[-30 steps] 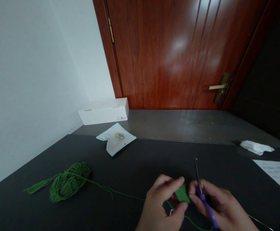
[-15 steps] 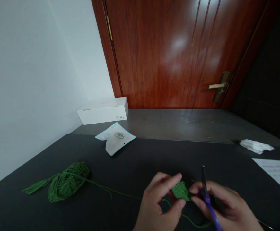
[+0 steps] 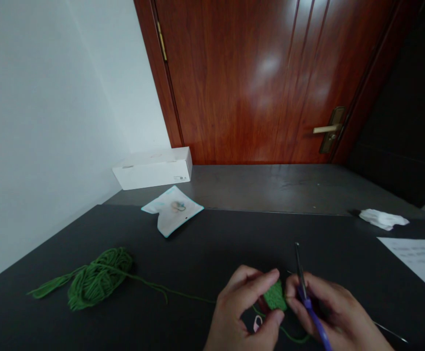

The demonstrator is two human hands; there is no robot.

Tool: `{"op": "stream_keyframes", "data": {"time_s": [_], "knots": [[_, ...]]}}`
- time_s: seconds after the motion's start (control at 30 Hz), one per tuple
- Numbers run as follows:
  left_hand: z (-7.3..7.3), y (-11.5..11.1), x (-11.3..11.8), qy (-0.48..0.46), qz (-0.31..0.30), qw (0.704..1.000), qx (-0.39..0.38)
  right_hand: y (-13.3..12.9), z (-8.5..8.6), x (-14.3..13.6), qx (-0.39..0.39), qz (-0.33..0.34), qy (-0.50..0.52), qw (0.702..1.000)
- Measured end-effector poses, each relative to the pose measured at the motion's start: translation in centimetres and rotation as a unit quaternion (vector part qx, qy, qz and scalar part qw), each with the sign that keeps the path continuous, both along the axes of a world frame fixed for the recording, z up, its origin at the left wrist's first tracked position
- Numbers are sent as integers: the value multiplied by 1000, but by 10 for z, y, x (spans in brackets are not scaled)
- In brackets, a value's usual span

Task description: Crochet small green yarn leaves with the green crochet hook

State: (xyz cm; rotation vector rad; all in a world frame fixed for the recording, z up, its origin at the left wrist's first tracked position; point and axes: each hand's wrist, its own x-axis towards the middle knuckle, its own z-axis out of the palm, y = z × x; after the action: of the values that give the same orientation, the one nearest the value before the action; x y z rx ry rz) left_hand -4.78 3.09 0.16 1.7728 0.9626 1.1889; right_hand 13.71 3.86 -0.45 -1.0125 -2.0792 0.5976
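My left hand (image 3: 247, 309) pinches a small green crocheted piece (image 3: 275, 295) between thumb and fingers. A small pale pink loop, like a stitch marker (image 3: 257, 322), shows beside my left thumb. My right hand (image 3: 331, 312) is closed around a purple-handled crochet hook (image 3: 307, 302), its metal tip pointing up and away. The right thumb and index finger meet at the piece's right edge; what they pinch there is too small to make out. Green yarn runs from a loose skein (image 3: 101, 278) on the left towards my left hand, and a strand loops below the piece.
A thin metal rod (image 3: 391, 332) lies by my right wrist on the dark table (image 3: 234, 239). Farther back are a white packet (image 3: 172, 222) and a white box (image 3: 154, 170). On the right lie a crumpled white tissue (image 3: 383, 219) and a printed sheet (image 3: 419, 256).
The crocheted piece has tilted more upright in my left hand, and the pink loop has come into sight. The hook has shifted slightly left with my right hand. The view has turned slightly.
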Motion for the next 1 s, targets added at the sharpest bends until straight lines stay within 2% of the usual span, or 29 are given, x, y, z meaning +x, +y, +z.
{"op": "stream_keyframes", "data": {"time_s": [0.1, 0.2, 0.3, 0.4, 0.5, 0.57, 0.63, 0.7, 0.73, 0.77, 1.0], "knots": [[-2, 0, 1, -38, 9, 998, -40, 0, 0, -1, -131, 11, 46, 990], [-10, 0, 3, -104, -11, 989, -101, 1, -4, 1, -237, 26, 99, 966], [-19, 3, 5, -193, -45, 969, -149, 1, -11, 1, -309, 54, 161, 936], [-21, 5, 4, -256, -88, 940, -207, 2, -16, -1, -355, 95, 211, 906], [-20, 6, 2, -273, -97, 911, -292, 4, -16, -1, -365, 130, 235, 892], [-20, 7, 2, -295, -93, 893, -328, 8, -13, 2, -360, 115, 232, 896], [-20, 8, 3, -317, -87, 876, -353, 16, -8, 8, -346, 57, 183, 918], [-19, 8, 3, -334, -85, 866, -362, 28, -4, 18, -310, -24, 75, 948], [-17, 8, 2, -342, -87, 864, -360, 34, -3, 23, -268, -57, 0, 962], [-15, 8, 2, -344, -92, 863, -358, 40, -3, 29, -260, -67, -26, 963], [0, 1, -1, -326, -121, 878, -329, 65, -18, 51, -235, -114, -120, 958]]}}
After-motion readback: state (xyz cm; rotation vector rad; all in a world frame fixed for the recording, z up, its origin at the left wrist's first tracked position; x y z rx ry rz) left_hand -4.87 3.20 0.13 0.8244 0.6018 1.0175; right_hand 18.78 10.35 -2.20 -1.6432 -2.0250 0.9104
